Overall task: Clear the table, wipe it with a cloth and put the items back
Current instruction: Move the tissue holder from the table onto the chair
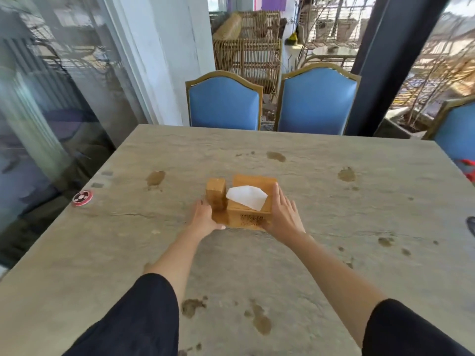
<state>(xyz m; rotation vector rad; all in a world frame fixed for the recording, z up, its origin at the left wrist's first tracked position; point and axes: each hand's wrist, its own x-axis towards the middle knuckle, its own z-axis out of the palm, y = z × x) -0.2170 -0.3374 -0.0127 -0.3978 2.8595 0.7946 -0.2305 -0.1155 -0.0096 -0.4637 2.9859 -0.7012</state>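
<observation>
A wooden tissue box holder (253, 217) with a white tissue (247, 199) sticking out of its top sits in the middle of the stone table (334, 214). A small wooden compartment (216, 194) is joined to its left side. My left hand (204, 218) grips the holder's left base edge. My right hand (282, 213) presses flat against its right side. Both hands hold the holder between them. Brown stains dot the table top.
A round red-and-white disc (82, 197) lies near the table's left edge. Two blue chairs (317, 104) stand at the far side and a third (455, 132) at the right. A red object (469, 168) shows at the right edge. Glass walls stand at left.
</observation>
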